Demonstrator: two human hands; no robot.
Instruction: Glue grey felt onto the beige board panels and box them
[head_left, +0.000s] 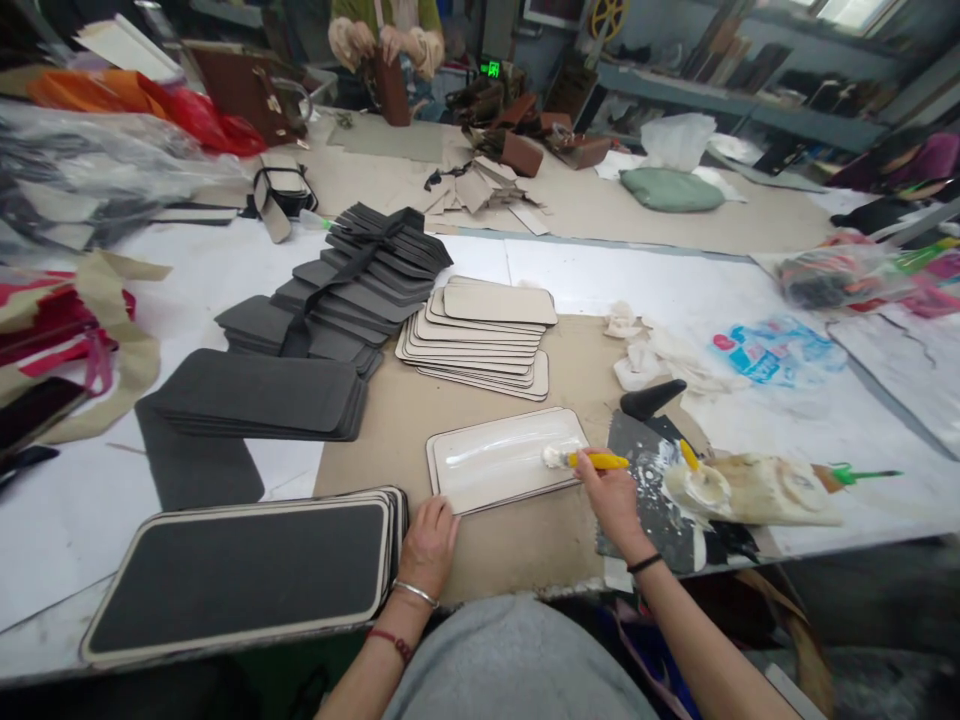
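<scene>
A cream rounded panel (487, 475) lies on brown card in front of me, on top of at least one similar panel. Wet white glue streaks its surface. My right hand (609, 500) grips a yellow-handled brush (600, 461), its glue-loaded bristles touching the panel's right part. With fingers stretched out, my left hand (431, 545) rests at the panel's near left corner. Left of that hand is a stack of dark panels with cream borders (247, 565). Right of my right hand, a glue-covered container (697, 490) lies on its side beside a second yellow handle (688, 455).
Behind the panel sits a fanned stack of cream panels (472, 340). Dark grey pieces (262, 390) and a strapped dark bundle (352, 270) spread to the left. A black-handled tool (652, 399) lies right. Across the table, a person (386, 40) handles a brown bag.
</scene>
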